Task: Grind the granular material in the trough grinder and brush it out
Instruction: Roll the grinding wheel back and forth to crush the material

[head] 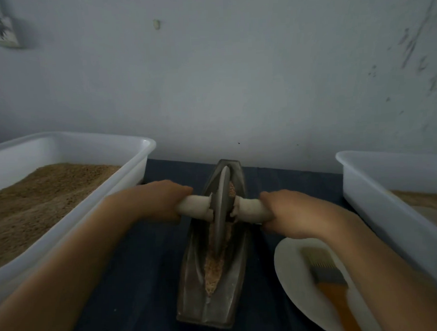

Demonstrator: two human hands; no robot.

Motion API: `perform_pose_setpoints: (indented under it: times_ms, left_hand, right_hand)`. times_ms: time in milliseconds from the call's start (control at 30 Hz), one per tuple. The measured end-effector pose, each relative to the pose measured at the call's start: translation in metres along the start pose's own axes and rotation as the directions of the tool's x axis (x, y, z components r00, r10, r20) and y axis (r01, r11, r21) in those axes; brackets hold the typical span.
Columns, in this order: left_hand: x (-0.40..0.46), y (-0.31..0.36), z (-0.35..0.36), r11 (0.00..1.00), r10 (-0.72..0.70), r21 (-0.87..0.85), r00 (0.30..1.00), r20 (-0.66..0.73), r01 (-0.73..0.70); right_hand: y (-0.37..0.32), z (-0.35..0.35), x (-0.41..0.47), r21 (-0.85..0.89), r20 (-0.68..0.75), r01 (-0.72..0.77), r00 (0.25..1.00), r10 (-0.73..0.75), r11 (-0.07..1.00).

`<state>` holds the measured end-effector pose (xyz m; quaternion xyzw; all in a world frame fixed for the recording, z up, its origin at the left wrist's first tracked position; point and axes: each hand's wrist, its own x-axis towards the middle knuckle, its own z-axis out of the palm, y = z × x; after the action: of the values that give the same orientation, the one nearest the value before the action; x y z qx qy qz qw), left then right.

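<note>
**Two hands on the roller of a trough grinder, flanked by two tubs**

Containers. Two white plastic tubs stand on the dark desk (142, 268). The left tub (127, 154), at the desk's left edge, holds a deep bed of brown grain (38, 198). The right tub (363, 184), at the right edge, holds a paler, finer layer. Between them, at the middle of the desk and reaching to its back edge, lies one metal trough (192, 279); a strip of tan grit (213, 268) fills its groove. One white plate (289, 262), near the front right corner, carries one brush (327, 273) with an orange handle.

Hands. The left hand (159, 200) and the right hand (289, 212) each curl tightly round one end of the white handle bar (196, 203). The bar passes through one grey wheel (220, 210), which stands upright in the groove.

Hidden or unclear. Both tubs run out of view, as do the plate's front rim and the brush handle. The right forearm covers part of the plate. The brush is blurred.
</note>
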<state>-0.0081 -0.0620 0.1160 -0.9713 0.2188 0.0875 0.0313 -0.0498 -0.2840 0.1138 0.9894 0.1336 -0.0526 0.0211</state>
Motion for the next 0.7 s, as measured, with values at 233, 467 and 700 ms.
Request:
perform_pose_setpoints:
  times_ms: [233,467,700]
  left_hand:
    - [-0.020,-0.002,-0.011,0.997,0.075,-0.019,0.972,0.224,-0.072]
    - [-0.001,-0.004,-0.001,0.998,0.020,-0.058,0.998,0.065,-0.016]
    - [0.029,-0.005,0.027,0.991,-0.044,0.093,0.902,-0.430,0.092]
  right_hand:
    - [-0.011,-0.019,-0.025,0.057,0.221,0.068,0.972,-0.079,0.996]
    - [-0.001,-0.006,-0.001,0.038,0.067,0.014,0.998,-0.017,0.999]
    - [0.014,0.025,0.029,-0.159,-0.436,-0.063,0.900,-0.013,0.985]
